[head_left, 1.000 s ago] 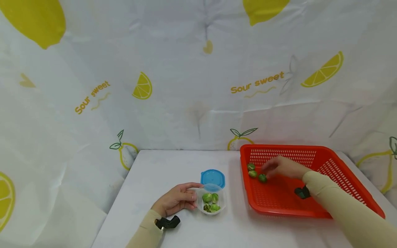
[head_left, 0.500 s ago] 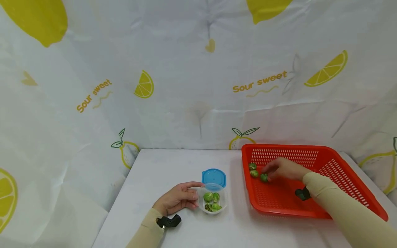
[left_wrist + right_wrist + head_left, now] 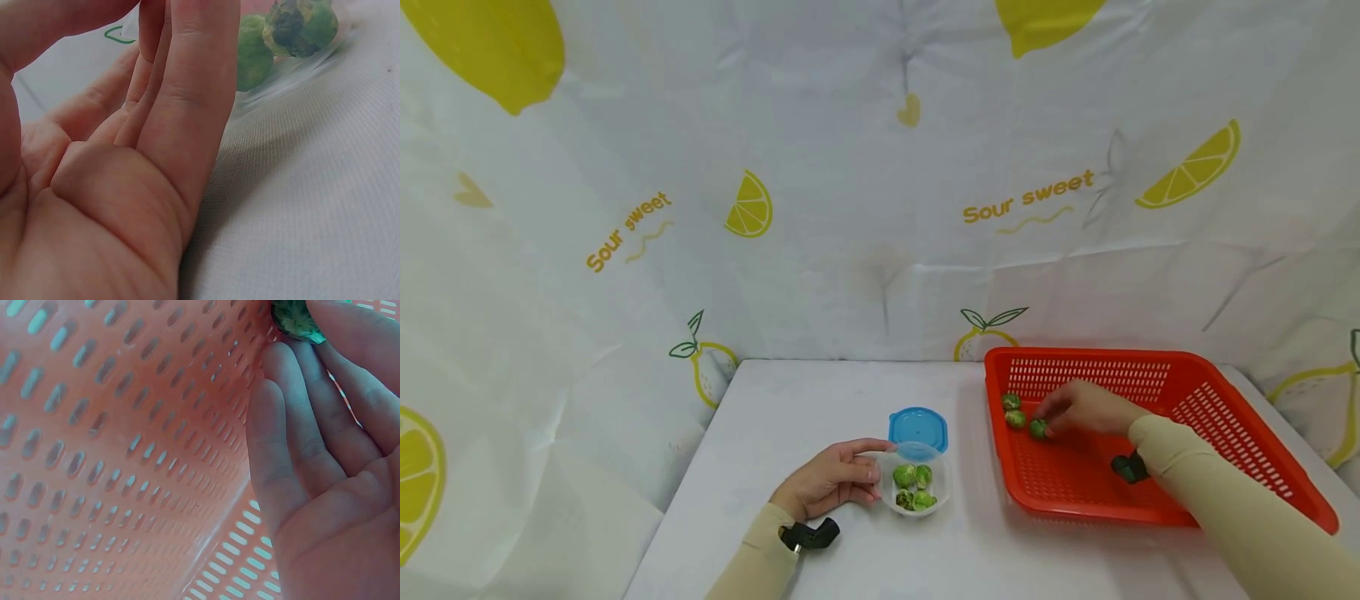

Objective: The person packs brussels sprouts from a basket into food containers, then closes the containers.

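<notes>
My left hand (image 3: 831, 481) grips the side of a small clear plastic bowl (image 3: 943, 492) on the table. Several Brussels sprouts (image 3: 905, 476) lie inside the bowl; two sprouts (image 3: 301, 26) show through its wall in the left wrist view. Over in the red basket (image 3: 1097, 509), my right hand (image 3: 1086, 408) pinches a Brussels sprout (image 3: 1038, 428) between thumb and fingers, low over the basket floor. The right wrist view catches that sprout (image 3: 295, 319) at the fingertips, partly hidden by the thumb. Two more sprouts (image 3: 1015, 418) sit by the basket's left wall.
A blue lid (image 3: 918, 428) lies flat just behind the bowl, partly overlapped by its rim. The basket's slotted walls rise around my right hand. Behind the white table (image 3: 820, 392) hangs a lemon-print cloth (image 3: 850, 167).
My right hand's fingers have come down and closed around the sprout in the basket. The left hand stays on the bowl. The head view has shifted slightly.
</notes>
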Demonstrator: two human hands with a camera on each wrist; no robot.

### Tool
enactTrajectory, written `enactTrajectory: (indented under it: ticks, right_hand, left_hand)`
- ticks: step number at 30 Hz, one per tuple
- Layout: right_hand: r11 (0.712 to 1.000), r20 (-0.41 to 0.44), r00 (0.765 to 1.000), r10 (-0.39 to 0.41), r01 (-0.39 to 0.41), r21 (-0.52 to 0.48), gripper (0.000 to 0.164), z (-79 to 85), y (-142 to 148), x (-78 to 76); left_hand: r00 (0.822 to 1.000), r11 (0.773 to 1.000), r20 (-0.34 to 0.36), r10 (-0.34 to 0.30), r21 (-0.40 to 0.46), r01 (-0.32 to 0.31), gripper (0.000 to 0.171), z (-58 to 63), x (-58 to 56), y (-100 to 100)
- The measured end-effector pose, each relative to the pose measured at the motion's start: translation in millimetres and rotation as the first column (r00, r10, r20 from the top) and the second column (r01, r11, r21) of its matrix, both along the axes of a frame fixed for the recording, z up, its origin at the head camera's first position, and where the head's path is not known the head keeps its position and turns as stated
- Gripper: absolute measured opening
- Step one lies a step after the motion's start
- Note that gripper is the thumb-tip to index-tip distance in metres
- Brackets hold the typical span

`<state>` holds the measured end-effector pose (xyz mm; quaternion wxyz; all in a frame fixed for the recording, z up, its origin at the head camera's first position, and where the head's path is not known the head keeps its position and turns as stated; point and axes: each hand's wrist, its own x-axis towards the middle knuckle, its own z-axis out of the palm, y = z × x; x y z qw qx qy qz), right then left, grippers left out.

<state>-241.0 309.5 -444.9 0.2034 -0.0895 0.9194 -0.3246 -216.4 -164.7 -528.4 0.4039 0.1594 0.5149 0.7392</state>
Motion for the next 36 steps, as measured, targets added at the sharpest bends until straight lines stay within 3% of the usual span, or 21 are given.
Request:
enactTrajectory:
  ticks: [15, 23, 36]
  right_hand:
    - [1.0, -0.05, 0.999, 0.008, -0.007, 0.007, 0.022, 13.3, 10.4, 7.1]
    - [0.997, -0.061, 0.995, -0.081, 0.082, 0.011, 0.03, 31.4, 19.7, 15.0]
    - [0.987, -0.101, 0.982, -0.157, 0.159, 0.015, 0.038, 45.6, 24.9, 37.1]
  left_hand:
    - [1.0, 1.0, 0.001, 0.002, -0.003, -0.002, 0.063, 0.7, 1.8, 1.5]
    - [1.0, 1.0, -0.019, 0.006, 0.003, -0.006, 0.06, -1.2, 1.2, -0.8]
    - [1.0, 1.0, -0.015, -0.008, 0.026, 0.009, 0.06, -3.3, -0.1, 0.0]
